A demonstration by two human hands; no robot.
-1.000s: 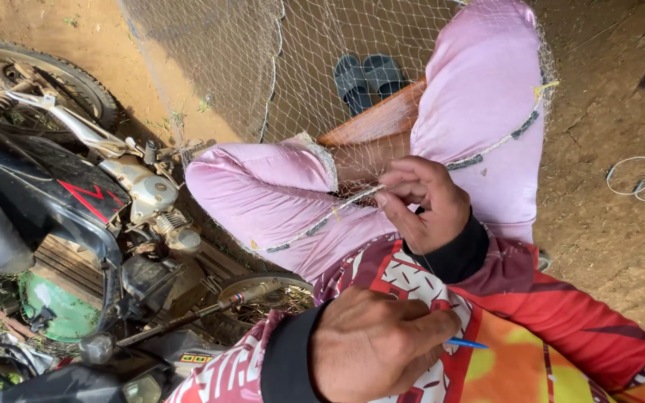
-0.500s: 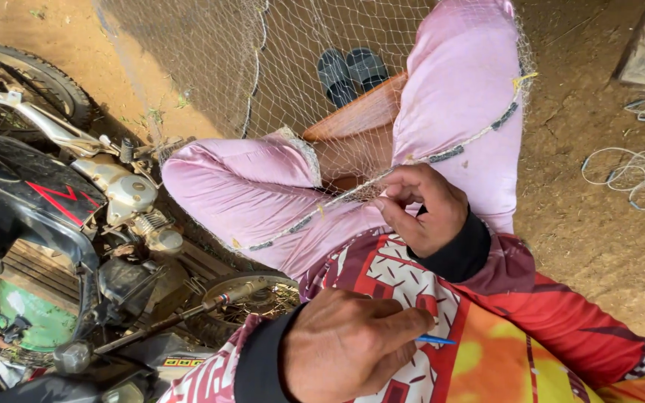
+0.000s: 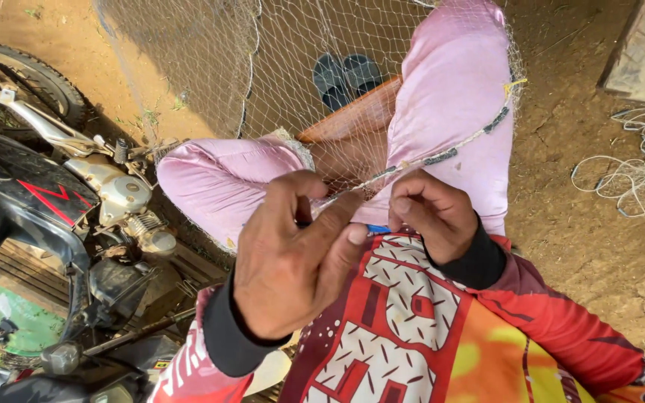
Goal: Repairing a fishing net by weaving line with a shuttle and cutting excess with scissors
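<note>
The left hand (image 3: pixel 293 261) has risen from the lap to meet the right hand (image 3: pixel 434 213). Both sets of fingers now pinch the fishing net's (image 3: pixel 382 89) weighted edge cord (image 3: pixel 442 157), draped over pink-trousered knees (image 3: pixel 449 112), beside a motorbike (image 3: pixel 61 216).

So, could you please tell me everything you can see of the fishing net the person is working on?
The fishing net is a fine, pale mesh of thin, thread-like line, draped over the person's pink-trousered knees and stretched up and away over the dirt ground. A corded edge line carrying small dark weights runs diagonally across the right knee. The left hand and right hand pinch this edge together at the lap, beside a small blue tool whose shape is mostly hidden.
</note>
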